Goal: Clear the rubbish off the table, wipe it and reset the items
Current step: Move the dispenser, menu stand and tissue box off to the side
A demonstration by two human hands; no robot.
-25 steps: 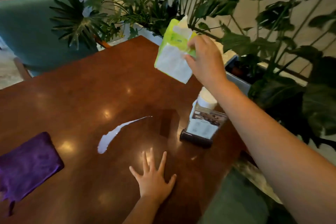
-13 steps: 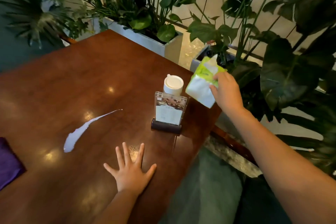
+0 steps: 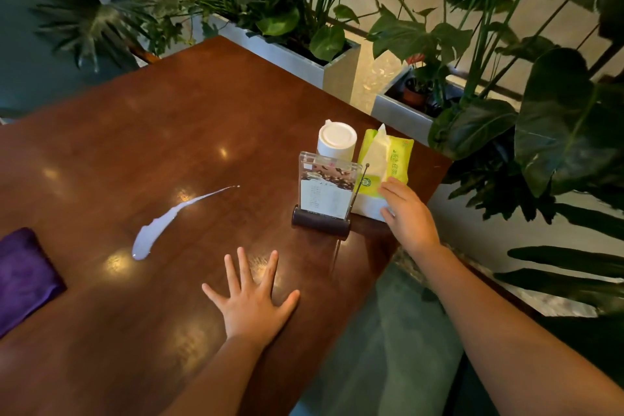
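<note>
The green tissue pack [image 3: 385, 172] lies on the wooden table [image 3: 189, 132] just to the right of the acrylic menu stand [image 3: 326, 191], near the table's right edge, with a white tissue sticking up from its slot. The right hand [image 3: 407, 213] rests on the pack's near end, fingers bent over it and touching its wrapper; whether they pinch it I cannot tell. A white lidded container [image 3: 336, 140] stands directly behind the menu stand, touching or nearly touching the pack's left side. To the left of the stand, well apart from it, a pale streak of spilled liquid [image 3: 162, 226] runs across the table. The left hand [image 3: 251, 297] lies flat on the wood in front of the stand, fingers straight and spread. A purple cloth [image 3: 23, 277] sits far left of the stand, at the frame's edge.
</note>
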